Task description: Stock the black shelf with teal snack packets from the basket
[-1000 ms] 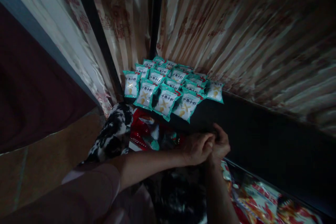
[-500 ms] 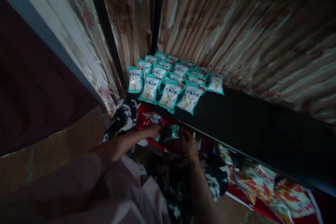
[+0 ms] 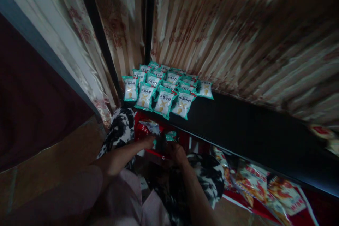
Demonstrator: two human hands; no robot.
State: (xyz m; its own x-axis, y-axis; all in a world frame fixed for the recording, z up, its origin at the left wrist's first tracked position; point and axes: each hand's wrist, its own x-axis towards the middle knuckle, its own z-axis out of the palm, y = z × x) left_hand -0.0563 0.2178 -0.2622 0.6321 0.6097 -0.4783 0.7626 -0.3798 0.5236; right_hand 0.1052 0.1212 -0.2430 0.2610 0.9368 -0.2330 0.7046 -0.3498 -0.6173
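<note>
Down in a red basket [image 3: 140, 132] below the shelf edge, both my hands are reaching in. My left hand [image 3: 148, 142] has its fingers curled by a small teal patch; what they grip is too dark to make out. My right hand [image 3: 178, 152] closes its fingers at the lower end of a teal snack bag [image 3: 171, 136], partly hidden by the hand. A silvery wrapper [image 3: 150, 125] shows in the basket beyond my left hand. Several teal-and-white snack bags [image 3: 163, 103] stand in rows on the black shelf [image 3: 243, 123].
Pleated curtains [image 3: 212, 31] hang behind the shelf, with dark posts [image 3: 150, 17] at the left corner. Below right, a red container [image 3: 238, 197] holds several larger snack bags [image 3: 254, 180]. Colourful packaging [image 3: 323, 132] shows at the far right. My knees flank the basket.
The view has shifted, so the shelf and its bags sit lower and further left. My right hand has moved left, closer to the teal bag and my left hand.
</note>
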